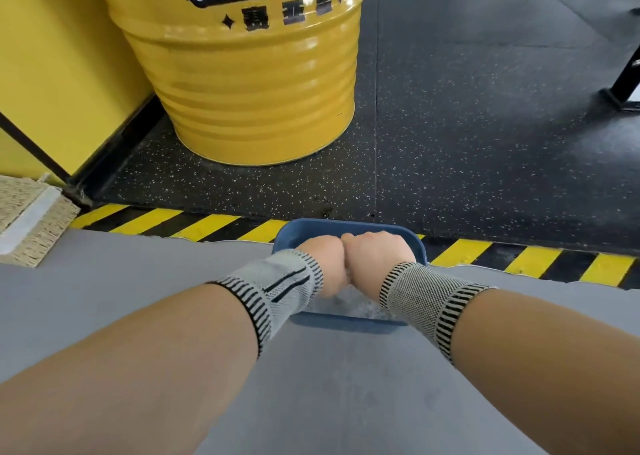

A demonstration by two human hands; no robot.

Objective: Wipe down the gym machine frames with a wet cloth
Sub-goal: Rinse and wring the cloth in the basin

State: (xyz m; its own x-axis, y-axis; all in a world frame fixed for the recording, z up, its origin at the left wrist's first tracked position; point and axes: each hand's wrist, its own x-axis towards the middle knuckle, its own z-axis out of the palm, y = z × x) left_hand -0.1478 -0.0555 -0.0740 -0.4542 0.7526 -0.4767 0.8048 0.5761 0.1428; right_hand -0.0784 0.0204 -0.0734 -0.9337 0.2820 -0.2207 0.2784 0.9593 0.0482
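Both hands are down inside a blue rectangular plastic basin [349, 228], which sits on a grey smooth floor surface [329, 385] right at the edge of a yellow-and-black striped hazard strip [519, 255]. The left hand [327, 264] and right hand [375, 252] are pressed together, backs up, touching along the thumb side. The fingers point down into the basin and are hidden by the hands themselves, so I cannot tell how far either hand is curled or what it has hold of. Foamy or rippled water [349, 304] shows at the near side of the basin, below the wrists. The wet cloth is not visible; if it is in the basin it is hidden under the hands.

Each wrist wears a grey knitted wrist band with black striped edges: left wrist band [277, 290], right wrist band [420, 300]. The forearms are bare.

Past the hazard strip is dark speckled rubber flooring [467, 143]. On it stands a large yellow ribbed steel drum [256, 84] with partly cropped white block lettering on a black label. Left of the drum is a yellow wall panel [59, 56] with a black base. A beige woven mat [31, 219] lies at far left. A black metal machine foot [623, 87] rests on the rubber floor at far right
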